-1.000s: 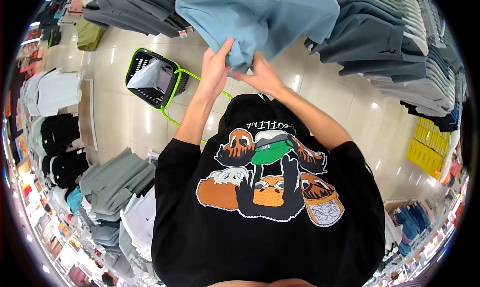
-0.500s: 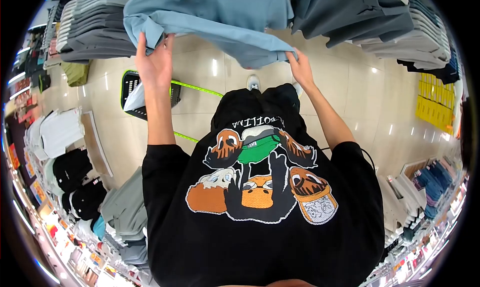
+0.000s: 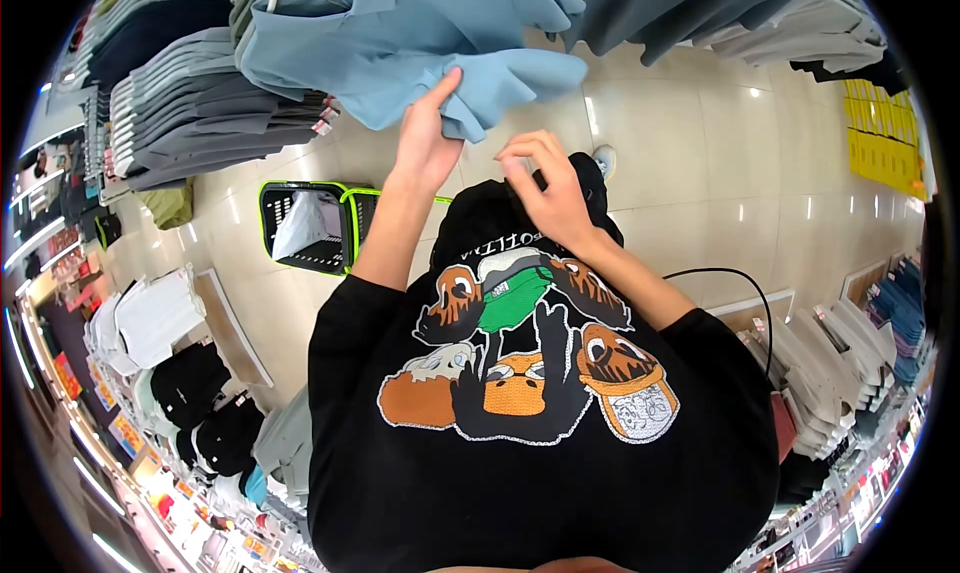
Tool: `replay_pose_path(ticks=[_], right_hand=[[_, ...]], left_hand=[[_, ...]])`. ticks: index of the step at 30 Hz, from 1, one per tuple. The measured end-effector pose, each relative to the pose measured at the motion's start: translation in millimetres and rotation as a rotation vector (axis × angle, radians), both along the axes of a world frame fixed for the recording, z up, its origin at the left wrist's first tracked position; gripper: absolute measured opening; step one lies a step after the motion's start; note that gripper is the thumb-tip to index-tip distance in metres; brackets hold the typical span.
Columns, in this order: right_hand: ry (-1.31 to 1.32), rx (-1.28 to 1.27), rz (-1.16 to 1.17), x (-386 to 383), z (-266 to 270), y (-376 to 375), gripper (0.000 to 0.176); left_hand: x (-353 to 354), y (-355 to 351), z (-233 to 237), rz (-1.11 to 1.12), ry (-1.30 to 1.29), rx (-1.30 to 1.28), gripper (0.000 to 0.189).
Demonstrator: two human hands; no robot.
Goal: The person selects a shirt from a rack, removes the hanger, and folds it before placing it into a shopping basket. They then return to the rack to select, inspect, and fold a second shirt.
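A black basket (image 3: 305,185) with a lime-green rim is sitting on the glossy floor (image 3: 700,173) just left of your left hand (image 3: 425,148), and something white is lying inside it. Stacks of folded grey garments (image 3: 190,103) are resting further left. Yellow packs (image 3: 880,133) are sitting well right of your right hand (image 3: 550,188).

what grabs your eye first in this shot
The big cartoon print on the person's black tee fills the middle. Above it, the left hand grips a light blue shirt at the top, while the right hand is apart from it, just below. A green-rimmed basket sits on the floor at left.
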State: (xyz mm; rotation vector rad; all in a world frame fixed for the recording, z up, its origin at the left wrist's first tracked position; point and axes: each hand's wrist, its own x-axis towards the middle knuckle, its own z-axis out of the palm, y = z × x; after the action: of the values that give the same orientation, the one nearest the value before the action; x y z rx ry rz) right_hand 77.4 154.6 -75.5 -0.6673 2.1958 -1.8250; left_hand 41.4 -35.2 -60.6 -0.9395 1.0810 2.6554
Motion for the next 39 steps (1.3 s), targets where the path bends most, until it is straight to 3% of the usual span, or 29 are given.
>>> replay_pose_path(ticks=[1, 2, 3, 5, 6, 8, 12, 15, 18, 20, 24, 26, 27, 29, 33, 35, 36, 38, 39], right_hand=[[-0.422, -0.076, 0.008, 6, -10, 7, 0.029], [-0.853, -0.252, 0.071, -1, -25, 9, 0.050], [-1.127, -0.455, 0.133, -11, -25, 7, 0.066], [-1.459, -0.829, 0.140, -32, -30, -10, 0.075], [-1.459, -0.843, 0.133, -39, -31, -22, 0.075], [-1.329, -1.126, -0.007, -51, -32, -46, 0.081], [-1.216, -1.195, -0.033, -66, -48, -58, 0.080], [-1.282, -1.308, -0.010, -74, -71, -51, 0.081], [-1.383, -1.330, -0.162, -64, -64, -47, 0.084], [-1.501, -1.368, -0.017, -55, -61, -45, 0.083], [-1.374, -1.496, -0.119, -79, -75, -32, 0.072], [-1.299, -1.433, -0.429, -104, -105, -25, 0.054], [-1.297, -1.436, -0.433, -114, -117, -23, 0.054], [-1.247, -1.178, -0.706, -125, -131, -19, 0.039], [-1.046, -1.061, -0.868, -120, -70, -3, 0.031], [-0.449, -0.815, -0.762, -106, -22, 5, 0.036], [-0.445, -0.814, -0.756, -99, -12, 9, 0.036], [-0.001, -0.431, -0.687, -86, 2, 20, 0.046], [0.001, -0.429, -0.680, -79, 5, 26, 0.046]], left_hand=[[-2, 4, 4, -0.003, -0.005, 0.000, 0.032], [-3, 9, 9, -0.004, 0.018, 0.002, 0.033], [-4, 13, 14, -0.009, 0.042, 0.000, 0.034], [-3, 24, 26, -0.044, -0.018, -0.012, 0.034], [-3, 30, 29, -0.021, -0.037, -0.009, 0.034], [0, 34, 32, -0.005, -0.060, -0.012, 0.035], [6, 30, 43, 0.081, 0.034, 0.042, 0.039], [6, 32, 60, 0.120, 0.056, 0.082, 0.037], [8, 38, 63, 0.169, 0.016, 0.064, 0.040], [7, 42, 62, 0.147, 0.040, 0.082, 0.040], [14, 41, 68, 0.085, 0.031, 0.081, 0.033], [17, 38, 72, 0.076, -0.015, 0.058, 0.034], [18, 38, 71, 0.071, -0.016, 0.058, 0.034], [22, 37, 67, 0.058, -0.069, -0.053, 0.041], [33, 20, 43, 0.036, -0.069, -0.085, 0.042], [38, 10, 39, 0.074, -0.063, -0.028, 0.034], [39, 8, 39, 0.100, -0.083, -0.052, 0.033], [45, -3, 36, 0.092, -0.072, -0.065, 0.034], [49, -10, 32, 0.080, -0.069, -0.080, 0.036]])
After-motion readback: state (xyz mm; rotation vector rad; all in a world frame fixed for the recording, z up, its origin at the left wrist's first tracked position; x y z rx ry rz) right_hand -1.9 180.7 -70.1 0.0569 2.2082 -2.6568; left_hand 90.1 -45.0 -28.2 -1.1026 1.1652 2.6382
